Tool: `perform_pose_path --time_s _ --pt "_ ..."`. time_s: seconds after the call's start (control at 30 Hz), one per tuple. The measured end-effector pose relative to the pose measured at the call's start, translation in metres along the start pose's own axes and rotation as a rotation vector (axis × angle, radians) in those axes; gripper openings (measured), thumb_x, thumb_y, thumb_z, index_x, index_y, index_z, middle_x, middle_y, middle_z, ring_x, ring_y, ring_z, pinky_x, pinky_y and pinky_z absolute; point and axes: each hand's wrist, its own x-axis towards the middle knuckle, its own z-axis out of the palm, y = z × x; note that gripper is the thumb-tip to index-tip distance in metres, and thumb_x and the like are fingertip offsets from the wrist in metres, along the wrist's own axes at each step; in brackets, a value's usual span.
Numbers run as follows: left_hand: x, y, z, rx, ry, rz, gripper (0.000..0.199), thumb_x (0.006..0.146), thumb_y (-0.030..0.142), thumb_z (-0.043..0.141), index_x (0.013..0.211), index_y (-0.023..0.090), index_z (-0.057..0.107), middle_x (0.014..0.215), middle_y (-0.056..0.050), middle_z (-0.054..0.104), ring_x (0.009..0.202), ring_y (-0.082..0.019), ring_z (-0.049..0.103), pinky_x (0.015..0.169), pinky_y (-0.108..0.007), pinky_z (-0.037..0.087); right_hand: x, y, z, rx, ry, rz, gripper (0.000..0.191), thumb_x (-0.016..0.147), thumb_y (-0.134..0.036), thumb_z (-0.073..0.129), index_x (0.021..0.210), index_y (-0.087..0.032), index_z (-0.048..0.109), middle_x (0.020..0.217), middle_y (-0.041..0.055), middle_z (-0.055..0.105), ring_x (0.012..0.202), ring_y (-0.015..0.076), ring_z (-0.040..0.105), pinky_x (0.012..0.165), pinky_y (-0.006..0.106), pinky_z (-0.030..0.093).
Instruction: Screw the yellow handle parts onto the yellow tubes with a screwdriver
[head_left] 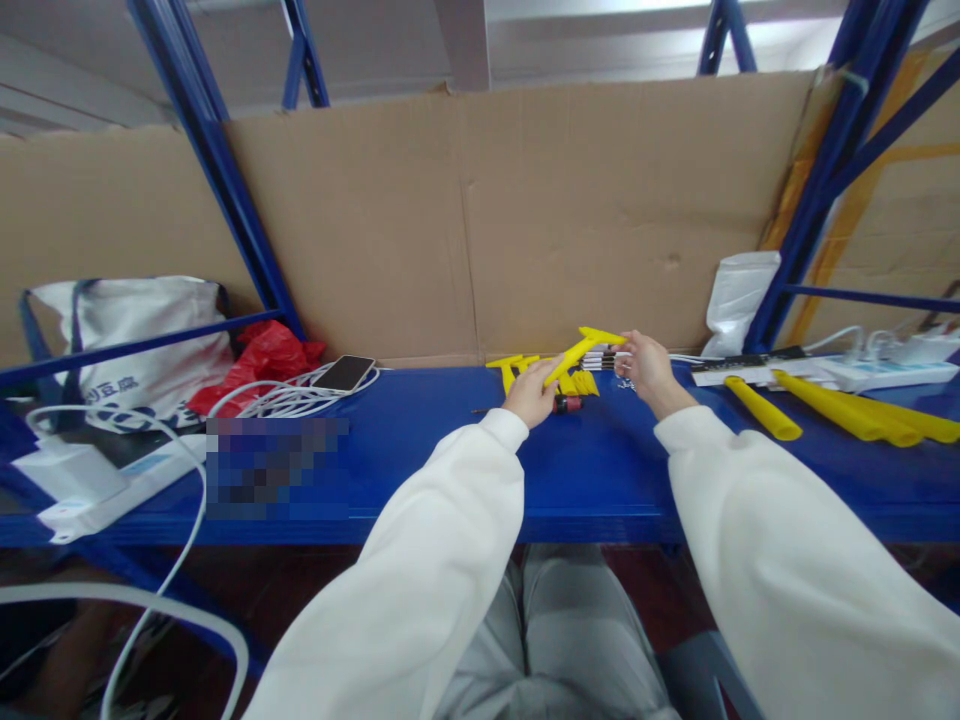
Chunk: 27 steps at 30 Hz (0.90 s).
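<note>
My left hand (531, 392) is closed around the handle of a yellow T-shaped plastic tool (574, 357), held tilted above the table. At the right end of its crosspiece, my right hand (646, 368) has its fingers curled and pinching; whether something small is also in them is hidden. Under the left hand lies a screwdriver (568, 404) with a red and black handle. More yellow T-shaped pieces (507, 372) lie behind that hand. Small silvery bits, perhaps screws (624, 383), are scattered below the right fingers.
On the right lie yellow tubes (765, 408) and a white power strip (892, 374). A white pouch (739, 300) leans on the blue post. To the left are a phone (345, 374), coiled white cable (289, 402), a red bag (262, 365) and a tote bag (142, 340). Cardboard (360, 220) stands behind.
</note>
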Motion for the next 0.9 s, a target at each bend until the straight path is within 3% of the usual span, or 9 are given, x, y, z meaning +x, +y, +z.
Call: perform_pose_path --time_s 0.13,0.27,0.43,0.67,0.9 --pt "0.002 -0.004 -0.01 0.089 0.222 -0.286 0.044 0.093 0.007 0.054 0.133 0.018 0.07 0.14 -0.012 0.068 0.134 -0.024 0.062 0.121 -0.04 0.042 -0.006 0.001 0.002 -0.081 -0.06 -0.007 0.01 0.095 -0.02 0.053 0.086 -0.019 0.056 0.065 -0.0014 0.061 0.042 0.0086 0.047 0.04 0.02 0.038" --pt "0.002 -0.014 -0.019 0.174 0.298 -0.461 0.044 0.094 0.005 0.054 0.132 0.02 0.071 0.145 -0.012 0.064 0.137 -0.023 0.059 0.119 -0.035 0.044 -0.01 0.005 0.007 -0.254 -0.108 -0.034 0.006 0.087 -0.017 0.064 0.083 -0.017 0.059 0.061 -0.0036 0.059 0.04 0.0067 0.047 0.039 0.018 0.037" --pt "-0.001 -0.021 -0.022 0.276 0.163 -0.559 0.044 0.094 0.008 0.055 0.13 0.026 0.073 0.136 -0.008 0.072 0.132 -0.023 0.064 0.114 -0.034 0.048 -0.014 0.007 0.011 -0.399 -0.198 -0.048 0.007 0.088 -0.013 0.062 0.082 -0.016 0.062 0.058 -0.0041 0.059 0.039 0.005 0.046 0.038 0.015 0.036" --pt "0.001 -0.027 -0.014 0.214 -0.057 -0.637 0.04 0.094 0.017 0.056 0.13 0.014 0.073 0.141 -0.017 0.067 0.13 -0.027 0.065 0.112 -0.034 0.048 -0.017 0.013 0.013 -0.511 -0.307 -0.065 0.017 0.088 -0.007 0.062 0.074 -0.016 0.061 0.053 -0.0039 0.058 0.038 0.0066 0.047 0.036 0.017 0.037" --pt "0.003 -0.037 -0.007 0.207 -0.058 -0.591 0.04 0.092 0.017 0.057 0.129 0.016 0.072 0.146 -0.018 0.062 0.137 -0.03 0.058 0.114 -0.047 0.046 -0.018 0.018 0.013 -0.667 -0.433 -0.093 0.017 0.085 -0.005 0.064 0.073 -0.017 0.064 0.052 -0.0043 0.058 0.041 0.0074 0.05 0.036 0.016 0.035"
